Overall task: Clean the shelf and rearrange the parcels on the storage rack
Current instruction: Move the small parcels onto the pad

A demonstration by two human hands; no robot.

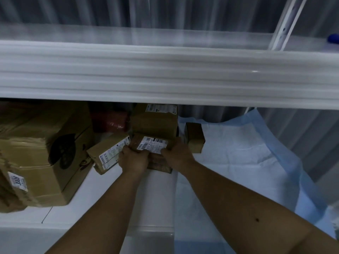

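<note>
Head view, centre of frame: both hands reach under the upper white shelf beam (165,70) onto the lower shelf (113,198). Left hand (134,160) and right hand (176,156) both grasp a small brown parcel (152,145) with a white barcode label on top; left fingers (126,150) curl over its left edge, right fingers curl over its right edge. The parcel sits at mid-frame on the shelf surface, just in front of a taller brown parcel (156,121) that also carries a label near its top. Touching it on the left, a tilted labelled parcel (108,153). To the right, a small plain box (194,138) rests on a light blue sheet (247,162) that covers the right part of the shelf. Lower left of frame: a large cardboard carton (42,158) with a dark printed mark and a white sticker. Behind the cartons, a red item (111,120), blurred. Upper right of frame: a white upright post (286,22) and a blue object (333,38), partly cut off. Grey corrugated wall (73,10) behind.
</note>
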